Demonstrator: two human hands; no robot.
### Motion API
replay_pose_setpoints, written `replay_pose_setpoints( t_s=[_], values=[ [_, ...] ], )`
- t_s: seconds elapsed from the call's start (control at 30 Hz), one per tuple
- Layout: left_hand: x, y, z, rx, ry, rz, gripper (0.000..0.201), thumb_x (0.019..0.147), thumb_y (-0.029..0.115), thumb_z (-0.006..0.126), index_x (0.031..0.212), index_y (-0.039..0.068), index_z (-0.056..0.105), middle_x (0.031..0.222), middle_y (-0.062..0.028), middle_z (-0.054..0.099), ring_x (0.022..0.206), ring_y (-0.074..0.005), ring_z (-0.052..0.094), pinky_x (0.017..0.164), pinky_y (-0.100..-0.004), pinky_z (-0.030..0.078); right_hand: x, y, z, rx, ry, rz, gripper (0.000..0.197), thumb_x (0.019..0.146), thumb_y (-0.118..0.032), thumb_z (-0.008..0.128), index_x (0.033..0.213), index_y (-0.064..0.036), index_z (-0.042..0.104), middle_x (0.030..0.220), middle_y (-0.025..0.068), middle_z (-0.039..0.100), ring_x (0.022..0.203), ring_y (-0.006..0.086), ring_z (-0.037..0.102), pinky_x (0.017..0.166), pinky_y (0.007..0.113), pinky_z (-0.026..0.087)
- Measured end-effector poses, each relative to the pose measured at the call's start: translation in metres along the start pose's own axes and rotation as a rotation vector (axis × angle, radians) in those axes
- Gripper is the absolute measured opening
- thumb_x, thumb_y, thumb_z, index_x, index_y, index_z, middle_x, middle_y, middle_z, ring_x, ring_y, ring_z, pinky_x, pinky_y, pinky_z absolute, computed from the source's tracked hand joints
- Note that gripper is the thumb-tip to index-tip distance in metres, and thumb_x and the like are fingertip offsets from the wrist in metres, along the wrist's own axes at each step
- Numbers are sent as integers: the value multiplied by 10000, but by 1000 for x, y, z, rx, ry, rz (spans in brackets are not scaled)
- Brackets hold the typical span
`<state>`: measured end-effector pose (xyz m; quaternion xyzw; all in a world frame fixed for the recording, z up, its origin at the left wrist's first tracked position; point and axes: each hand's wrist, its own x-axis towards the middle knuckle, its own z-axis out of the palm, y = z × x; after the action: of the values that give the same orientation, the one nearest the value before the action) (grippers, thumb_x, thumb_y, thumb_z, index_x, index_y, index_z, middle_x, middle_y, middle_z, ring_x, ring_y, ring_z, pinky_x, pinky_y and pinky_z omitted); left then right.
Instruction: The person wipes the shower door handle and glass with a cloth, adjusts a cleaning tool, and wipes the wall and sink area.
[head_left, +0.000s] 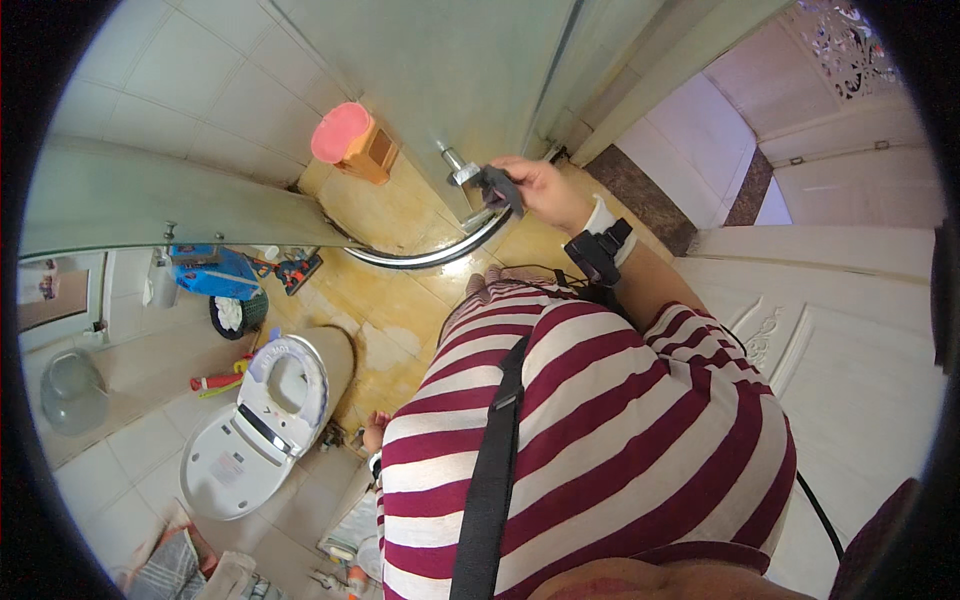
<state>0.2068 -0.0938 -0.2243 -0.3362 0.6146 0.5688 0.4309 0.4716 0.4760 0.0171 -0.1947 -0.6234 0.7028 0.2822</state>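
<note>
Pinching a crumpled dark-grey cloth against the shiny metal door handle just leftward, the right grip would likely be wiping best by wrapping snugly; the left grip is showing too little to tell.

Head camera, wide fisheye, worn up on my own head and facing steeply down over my front. My striped shirt sits nearest, filling the lower middle; my right hand shows farther out, above centre; my left hand only in part, at the shirt's left edge. Yellow floor tiles lie farther below. Coverage runs from the toilet at left to a white door at right. Straight edges bow toward a dark, rounded border.
</note>
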Motion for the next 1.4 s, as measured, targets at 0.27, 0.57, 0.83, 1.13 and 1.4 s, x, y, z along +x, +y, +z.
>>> replay_pose_setpoints(
  t_s=[0.27,0.57,0.83,1.13,1.4],
  values=[
    [-2,10,1,50,-13,-21,155,883,235,537,813,97,541,716,-22,549,686,-155,528,651,-291,451,16,24,-3,-483,38,428,200,843,-104,585,981,40,574,795,56,613,753,105,521,716,253,426],
    [6,34,16,116,-60,-39,154,887,233,529,835,89,546,727,-29,545,700,-159,522,658,-295,444,11,33,-34,-557,1,413,206,744,-188,605,801,8,633,623,106,575,586,178,528,571,326,420],
    [-20,82,37,150,-302,32,156,891,231,522,854,82,551,737,-35,541,713,-163,517,665,-299,438,20,17,-56,-703,346,465,266,736,-222,606,807,32,640,685,164,615,599,249,569,577,361,440],
    [-233,159,322,816,-638,811,148,894,150,542,931,9,564,852,-31,564,827,-113,518,799,-237,406,12,-81,-10,255,500,-32,196,811,-105,561,928,40,622,817,51,616,706,132,529,653,263,422],
    [-373,112,471,1345,-1483,1102,446,713,295,760,967,-27,585,859,-104,597,811,-167,570,742,-271,461,51,-168,0,216,757,-1050,154,877,-73,538,992,9,599,948,49,624,901,141,570,834,279,440]
  ],
)
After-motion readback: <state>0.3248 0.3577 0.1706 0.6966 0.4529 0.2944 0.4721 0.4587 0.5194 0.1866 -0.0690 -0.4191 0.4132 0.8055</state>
